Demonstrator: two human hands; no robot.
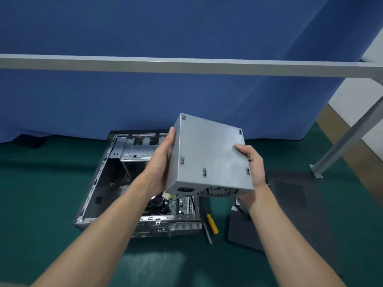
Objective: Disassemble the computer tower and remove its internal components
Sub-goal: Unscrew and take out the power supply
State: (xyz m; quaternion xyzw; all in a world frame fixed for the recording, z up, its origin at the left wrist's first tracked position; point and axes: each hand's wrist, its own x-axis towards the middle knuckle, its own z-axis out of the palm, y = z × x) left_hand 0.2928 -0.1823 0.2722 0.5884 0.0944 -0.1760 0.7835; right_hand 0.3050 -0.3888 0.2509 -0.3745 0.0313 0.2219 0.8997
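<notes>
From my head view, I'm lifting the grey metal power supply box clear above the open grey computer tower case, so I judge the removal step nearly finished. My left hand presses flat on its side, fingers straight. My right hand grips the opposite edge, thumb on top. Next I need a bare spot to set it down. I count one supply, one case, one yellow-handled screwdriver and one dark flat panel.

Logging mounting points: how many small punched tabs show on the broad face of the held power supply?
5 tabs on the broad face of the power supply: far-left corner, far-right corner, left edge, near edge, near-right corner. Hidden faces may carry more.
</notes>
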